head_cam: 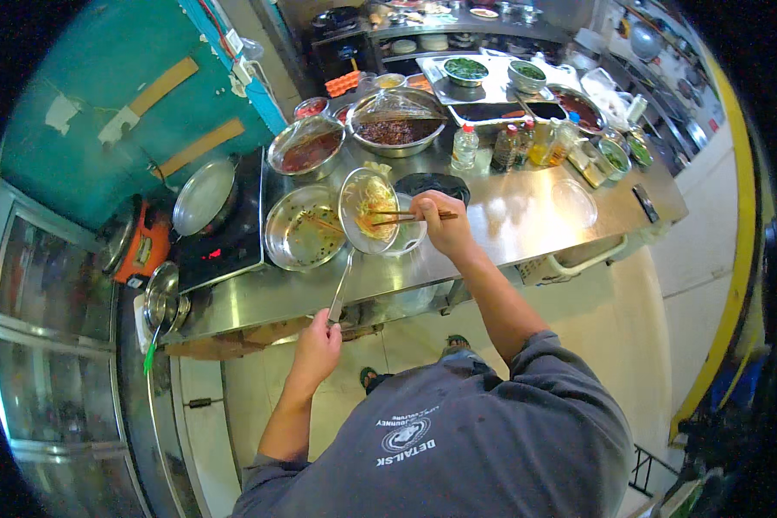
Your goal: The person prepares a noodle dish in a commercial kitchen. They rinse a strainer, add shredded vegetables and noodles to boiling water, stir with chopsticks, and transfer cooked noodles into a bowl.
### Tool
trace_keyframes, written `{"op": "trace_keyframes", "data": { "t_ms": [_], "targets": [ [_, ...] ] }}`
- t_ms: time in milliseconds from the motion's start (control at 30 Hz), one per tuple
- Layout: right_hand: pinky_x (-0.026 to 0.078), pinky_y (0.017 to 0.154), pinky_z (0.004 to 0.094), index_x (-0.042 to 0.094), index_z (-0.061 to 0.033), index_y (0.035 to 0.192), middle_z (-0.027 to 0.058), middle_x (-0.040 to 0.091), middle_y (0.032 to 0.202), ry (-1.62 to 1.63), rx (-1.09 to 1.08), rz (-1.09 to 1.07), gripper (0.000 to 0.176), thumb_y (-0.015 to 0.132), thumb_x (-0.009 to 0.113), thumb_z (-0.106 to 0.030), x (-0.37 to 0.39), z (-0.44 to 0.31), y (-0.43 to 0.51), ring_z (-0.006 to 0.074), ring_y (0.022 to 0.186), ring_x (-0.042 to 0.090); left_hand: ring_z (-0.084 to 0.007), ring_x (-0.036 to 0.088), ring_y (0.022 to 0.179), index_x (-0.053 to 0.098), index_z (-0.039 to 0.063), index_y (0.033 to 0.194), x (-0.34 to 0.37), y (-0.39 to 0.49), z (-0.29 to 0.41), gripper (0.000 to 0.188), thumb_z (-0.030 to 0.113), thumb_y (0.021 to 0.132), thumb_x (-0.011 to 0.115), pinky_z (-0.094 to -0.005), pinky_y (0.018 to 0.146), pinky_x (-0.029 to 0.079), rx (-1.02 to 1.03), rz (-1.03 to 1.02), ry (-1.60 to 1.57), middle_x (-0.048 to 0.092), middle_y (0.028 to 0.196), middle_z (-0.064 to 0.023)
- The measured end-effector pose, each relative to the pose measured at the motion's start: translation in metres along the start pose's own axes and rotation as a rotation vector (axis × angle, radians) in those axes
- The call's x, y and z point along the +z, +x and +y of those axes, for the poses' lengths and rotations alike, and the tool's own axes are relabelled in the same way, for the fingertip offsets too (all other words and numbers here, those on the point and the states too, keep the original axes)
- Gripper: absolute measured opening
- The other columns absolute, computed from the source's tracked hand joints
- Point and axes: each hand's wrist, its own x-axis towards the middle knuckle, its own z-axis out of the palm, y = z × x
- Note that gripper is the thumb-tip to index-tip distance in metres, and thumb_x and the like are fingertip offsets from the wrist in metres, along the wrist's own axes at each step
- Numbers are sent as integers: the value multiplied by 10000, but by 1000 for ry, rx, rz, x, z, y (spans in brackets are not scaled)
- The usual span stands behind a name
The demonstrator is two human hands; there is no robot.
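My left hand [316,349] grips the long handle of a metal strainer [348,213], which is tilted above the counter. In the strainer lies a tangle of pale yellow noodle-like strands [374,201] with reddish bits. A pair of wooden chopsticks [405,214] is held in my right hand [441,222], their tips among the strands. Partly hidden behind the strainer and chopsticks is a clear plastic bowl [409,241]. To the left, a wide steel bowl [301,226] holds oily liquid with dark specks. A black bowl-like container [435,184] stands just beyond my right hand.
An induction cooker [223,249] with a lit display and a pan [205,196] sit at left. Behind are film-covered basins of red sauce [311,152] and dark red food [395,133], bottles [465,147] and bowls of greens [466,70]. A plastic lid [574,202] and phone-like object [645,202] lie right.
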Motion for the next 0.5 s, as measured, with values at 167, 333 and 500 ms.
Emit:
{"op": "trace_keyframes", "data": {
  "t_ms": [167,333,500],
  "targets": [
    [462,647,293,562,14,681,99,633,755,177,55,-29,480,1081,450,-226,-45,25,19,167,699,579,-453,642,706,548,42,1250,37,-15,49,307,137,958,567,-545,638,489,-76,132,199,656,746,-237],
    [452,640,304,577,14,725,88,606,729,283,-68,5,412,1056,511,-221,-43,38,67,161,683,563,-465,632,681,531,44,1232,62,-33,86,291,135,957,561,-568,621,481,-179,177,316,645,715,-238],
    [435,583,344,631,18,790,124,579,666,243,147,-103,343,997,618,-255,-34,49,78,201,595,537,-469,632,680,524,41,1157,73,-38,114,219,138,962,547,-577,622,488,-222,220,380,646,720,-248]
  ]
}}
